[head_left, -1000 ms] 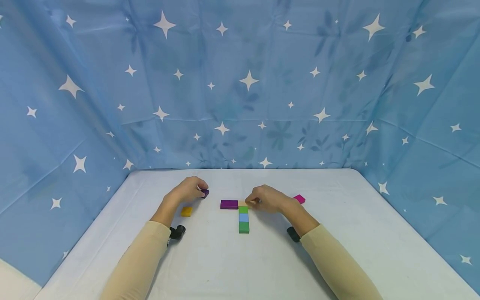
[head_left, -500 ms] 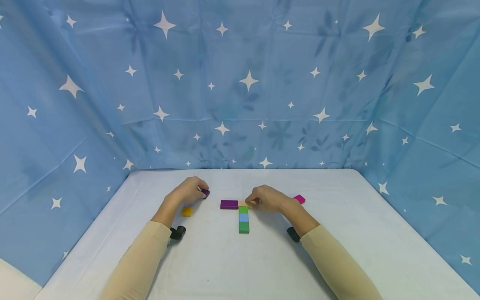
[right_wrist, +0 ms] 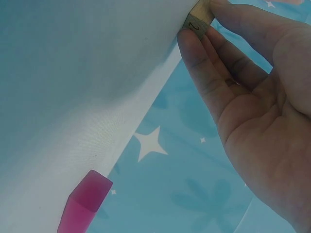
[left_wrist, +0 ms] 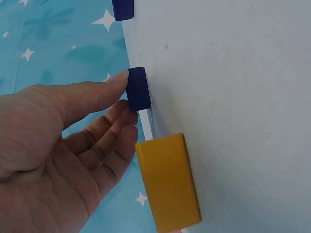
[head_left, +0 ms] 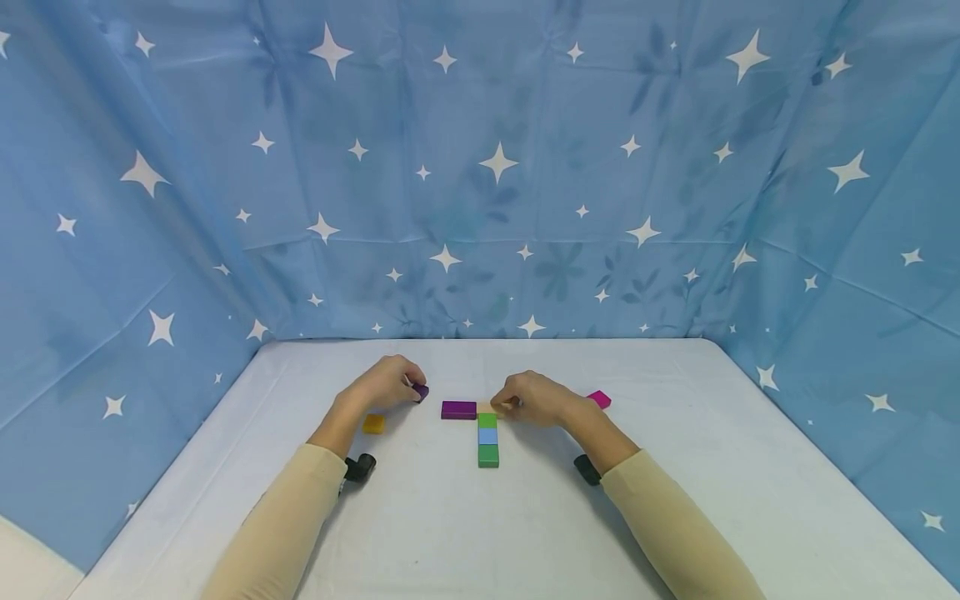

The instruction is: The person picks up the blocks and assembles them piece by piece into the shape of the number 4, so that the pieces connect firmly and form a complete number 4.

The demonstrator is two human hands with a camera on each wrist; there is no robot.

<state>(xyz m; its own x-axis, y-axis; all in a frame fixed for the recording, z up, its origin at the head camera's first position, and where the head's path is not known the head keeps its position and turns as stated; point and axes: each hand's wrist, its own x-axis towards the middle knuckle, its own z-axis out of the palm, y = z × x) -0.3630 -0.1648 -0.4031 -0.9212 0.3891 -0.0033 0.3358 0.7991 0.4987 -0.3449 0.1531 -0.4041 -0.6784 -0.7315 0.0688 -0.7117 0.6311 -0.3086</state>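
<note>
My left hand [head_left: 387,382] pinches a small dark purple block [left_wrist: 138,89] between thumb and fingers, just left of a purple block [head_left: 458,410] lying flat. My right hand [head_left: 534,397] grips the right end of a light wooden block [head_left: 485,407], partly hidden by the fingers; its end face carries a dark mark in the right wrist view. This wooden block adjoins the purple one in a row. Below it, toward me, runs a column: a light green block [head_left: 487,421], a light blue block [head_left: 487,436] and a darker green block [head_left: 488,456].
A yellow block [head_left: 373,424] lies on the white table [head_left: 420,525] near the left wrist. Beyond the right wrist is a magenta block [head_left: 599,400], partly covered by the arm. A blue star-patterned curtain [head_left: 495,208] stands behind and at both sides.
My left hand has shifted slightly right and toward me with the dark purple block, closer to the flat purple one. My right hand stays in place on the wooden block.
</note>
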